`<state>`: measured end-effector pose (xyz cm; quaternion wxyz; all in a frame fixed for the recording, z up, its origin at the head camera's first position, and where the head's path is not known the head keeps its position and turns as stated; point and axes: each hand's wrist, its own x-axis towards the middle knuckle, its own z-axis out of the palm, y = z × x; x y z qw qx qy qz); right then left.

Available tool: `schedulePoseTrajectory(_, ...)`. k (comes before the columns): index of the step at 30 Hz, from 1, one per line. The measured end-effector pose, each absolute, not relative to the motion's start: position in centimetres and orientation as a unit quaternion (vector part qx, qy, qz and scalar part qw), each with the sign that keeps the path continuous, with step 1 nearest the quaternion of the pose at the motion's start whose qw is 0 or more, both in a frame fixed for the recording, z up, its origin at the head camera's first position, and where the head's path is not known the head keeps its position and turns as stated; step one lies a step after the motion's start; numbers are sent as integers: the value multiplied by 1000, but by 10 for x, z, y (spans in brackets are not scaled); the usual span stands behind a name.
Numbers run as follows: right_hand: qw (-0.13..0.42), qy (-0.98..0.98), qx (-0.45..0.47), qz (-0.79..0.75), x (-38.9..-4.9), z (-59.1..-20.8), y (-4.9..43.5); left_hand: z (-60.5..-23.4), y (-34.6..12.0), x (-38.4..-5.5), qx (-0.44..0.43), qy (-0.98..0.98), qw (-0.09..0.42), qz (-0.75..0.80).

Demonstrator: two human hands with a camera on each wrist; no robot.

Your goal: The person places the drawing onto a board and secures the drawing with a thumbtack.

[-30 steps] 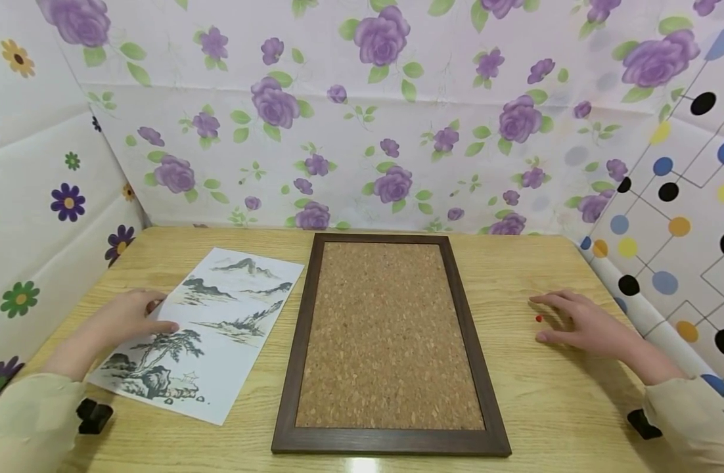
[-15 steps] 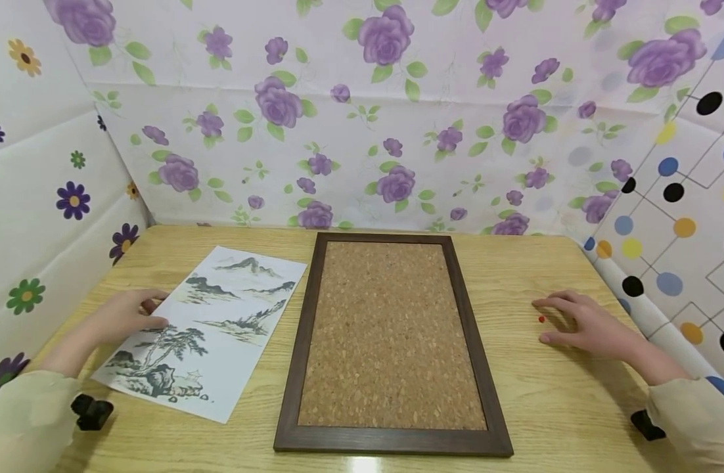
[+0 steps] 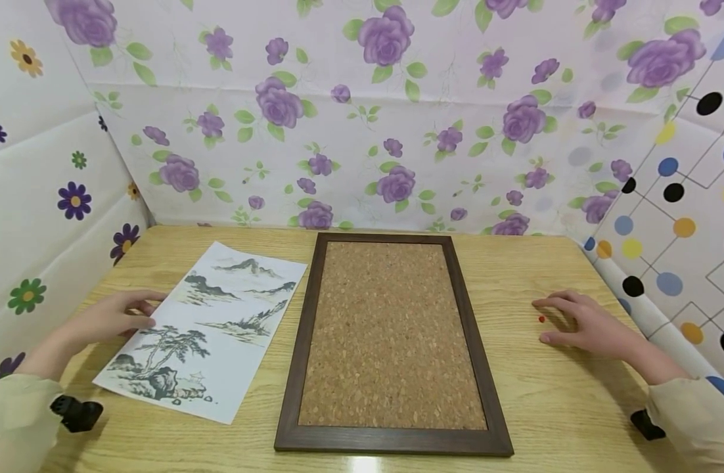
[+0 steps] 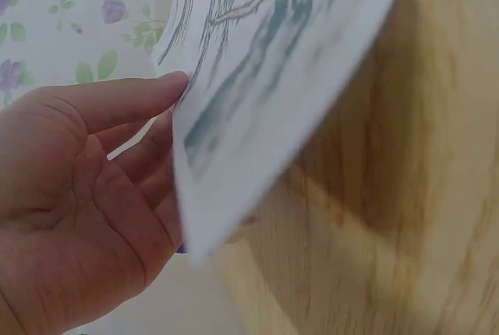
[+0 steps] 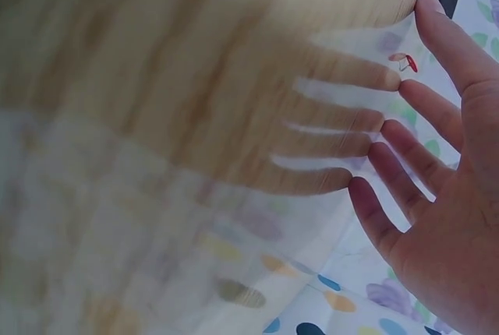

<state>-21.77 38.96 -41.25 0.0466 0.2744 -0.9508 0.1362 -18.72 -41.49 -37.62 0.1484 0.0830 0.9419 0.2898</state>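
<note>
A white sheet of paper point(image 3: 244, 368) printed with an ink landscape of mountains and pine trees lies at the left of the table. My left hand point(image 3: 116, 318) pinches its left edge, thumb on the printed face and the other fingers behind, as the left wrist view shows. There the paper point(image 4: 234, 156) stands bowed, its near corner close to the hand. On the right my right hand point(image 3: 583, 328) rests its spread fingertips on the table. Between its thumb and index finger lies a small red thumbtack point(image 3: 542, 319); the right wrist view shows the thumbtack point(image 5: 411, 63) with a thin metal point.
A cork board point(image 3: 391, 335) in a dark brown wooden frame point(image 3: 391, 439) lies mid-table, just right of the paper. The wooden table point(image 3: 533, 263) ends at a floral cloth point(image 3: 338, 151) behind, with patterned cloths at both sides.
My left hand has drawn back a little to the left, its thumb now nearer the paper's edge. The paper's far left corner has risen slightly. My right hand stays in place.
</note>
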Motion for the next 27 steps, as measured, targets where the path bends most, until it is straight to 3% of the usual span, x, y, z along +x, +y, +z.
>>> schedulePoseTrajectory(16,15,-949,237,209,-215,-411,386,-371,-424,-184,57,897,154,410)
schedulePoseTrajectory(27,1,-950,217,226,-216,-413,387,-359,-422,-185,73,859,127,490)
